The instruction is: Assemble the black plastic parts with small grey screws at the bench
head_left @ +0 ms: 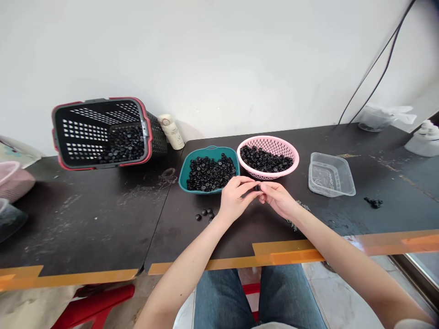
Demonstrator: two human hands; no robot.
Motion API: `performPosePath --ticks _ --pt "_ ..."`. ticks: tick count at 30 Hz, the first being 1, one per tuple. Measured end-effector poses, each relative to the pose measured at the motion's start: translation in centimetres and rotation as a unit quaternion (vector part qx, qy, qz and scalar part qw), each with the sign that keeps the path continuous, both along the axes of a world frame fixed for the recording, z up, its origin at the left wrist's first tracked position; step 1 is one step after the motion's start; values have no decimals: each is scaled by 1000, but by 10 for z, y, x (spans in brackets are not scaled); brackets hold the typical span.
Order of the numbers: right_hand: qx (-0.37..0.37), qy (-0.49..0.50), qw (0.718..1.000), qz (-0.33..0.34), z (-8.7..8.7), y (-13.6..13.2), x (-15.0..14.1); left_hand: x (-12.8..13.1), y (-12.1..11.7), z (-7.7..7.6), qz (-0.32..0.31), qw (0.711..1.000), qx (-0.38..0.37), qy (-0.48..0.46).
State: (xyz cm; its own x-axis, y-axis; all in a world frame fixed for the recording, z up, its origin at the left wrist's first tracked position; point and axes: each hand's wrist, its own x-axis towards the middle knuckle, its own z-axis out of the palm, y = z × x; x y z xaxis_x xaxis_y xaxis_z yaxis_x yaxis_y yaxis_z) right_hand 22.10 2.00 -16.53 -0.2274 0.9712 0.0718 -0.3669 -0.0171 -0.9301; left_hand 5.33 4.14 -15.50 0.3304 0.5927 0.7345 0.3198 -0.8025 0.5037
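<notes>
My left hand (240, 194) and my right hand (275, 196) meet over the dark table, just in front of the baskets. Their fingertips pinch a small round black part (257, 187) between them; its finer shape is mostly covered by the fingers. Behind my left hand stands a teal basin (183, 176) full of black ring-like parts. Behind both hands sits a pink colander (290, 151) holding more black pieces. Several black round knobs (205, 212) lie left of my left forearm. A pile of small metal pins (292, 225) is partly hidden by my right forearm.
A black basket with red trim (149, 132) lies tilted at the left, black parts inside. Beside it leans a white bottle (172, 132). To the right are a clear plastic tub (346, 176) and a small black clump (373, 202). Orange tape (236, 262) lines the front edge.
</notes>
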Motion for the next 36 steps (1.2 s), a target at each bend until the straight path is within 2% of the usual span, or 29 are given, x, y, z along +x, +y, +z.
performPosePath --ticks 7,11,13,16,19,26,36 --pt "124 -71 981 -131 -1 -2 -2 1 -2 -7 45 998 22 -34" --pt "170 -96 969 -153 -3 -4 -4 3 -4 -9 61 997 30 -33" --pt "164 -83 970 -157 -5 -3 -4 3 -4 -10 64 997 41 -27" --pt "108 -49 984 -134 -7 -2 -5 4 -4 -12 74 996 50 -20" --pt "49 -17 996 -79 -5 -2 -4 3 -4 -13 83 995 52 -13" --pt "6 14 1000 26 -1 1 2 5 -3 -14 73 995 69 -7" --pt "10 80 997 6 -5 1 -3 4 1 -14 65 993 100 14"
